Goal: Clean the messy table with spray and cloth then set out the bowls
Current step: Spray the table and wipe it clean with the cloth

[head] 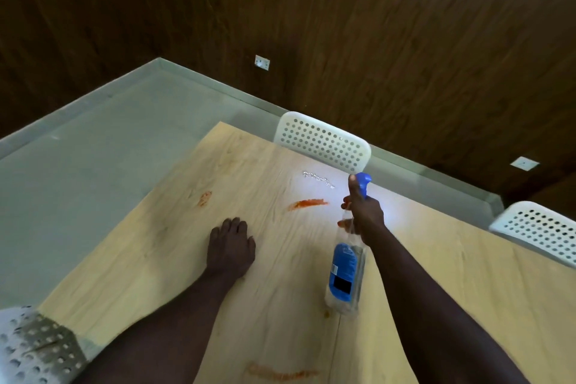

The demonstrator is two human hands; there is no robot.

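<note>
- The spray bottle (344, 271) was held above the table (162, 259) at right of centre, its long axis running near to far, blue head at the far end and base towards the person.
- The right hand (364, 215) was wrapped round the bottle's neck, fingers curled on it and thumb laid up along the head; whether the trigger was pressed could not be told.
- The left hand (230, 243) was laid flat on the table, fingers straight and close together, holding nothing.
- The red smear (308, 203) lay just left of the right hand, with wet droplets (318, 178) beyond it; the right hand was judged the nearer.
- A fainter stain (204, 198) lay far left, and another streak (280, 372) at the near edge was blurred.
- No cloth or bowls were seen; the nozzle's opening was hidden.
</note>
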